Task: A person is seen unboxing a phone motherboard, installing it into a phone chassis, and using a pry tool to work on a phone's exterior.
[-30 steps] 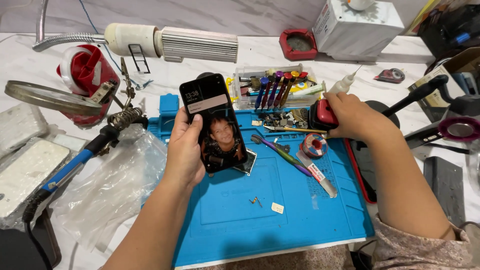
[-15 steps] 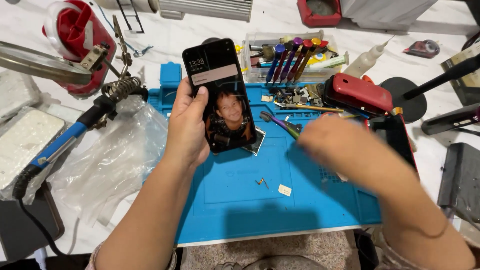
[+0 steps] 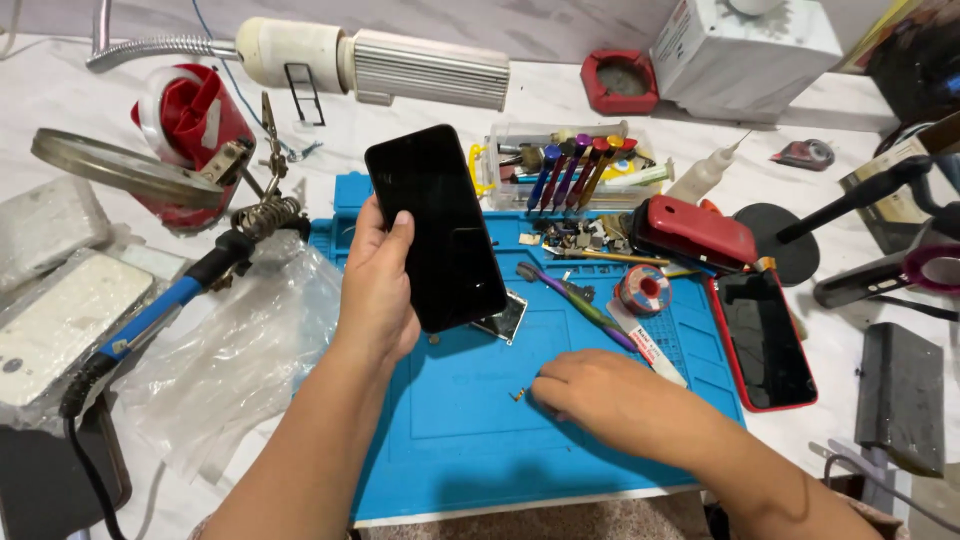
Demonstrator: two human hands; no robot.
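My left hand [image 3: 378, 290] holds a black smartphone [image 3: 436, 226] upright above the blue work mat [image 3: 470, 440]; its screen is dark. My right hand [image 3: 590, 392] rests low on the mat with the fingers curled, its fingertips touching a tiny metal part [image 3: 518, 395]. Whether it grips that part I cannot tell. A small square chip or plate [image 3: 503, 318] lies on the mat just under the phone's lower edge.
A red-cased phone [image 3: 766, 338] lies at the mat's right edge, beside a red case [image 3: 692, 232], solder reel [image 3: 641, 290] and tweezers [image 3: 575, 295]. A screwdriver rack [image 3: 570, 172] stands behind. A blue-handled soldering iron [image 3: 160, 310] and plastic bag [image 3: 235, 365] are left.
The phone's screen, lit with a picture before, is now dark. My right hand left the red case and came down onto the mat by the small part.
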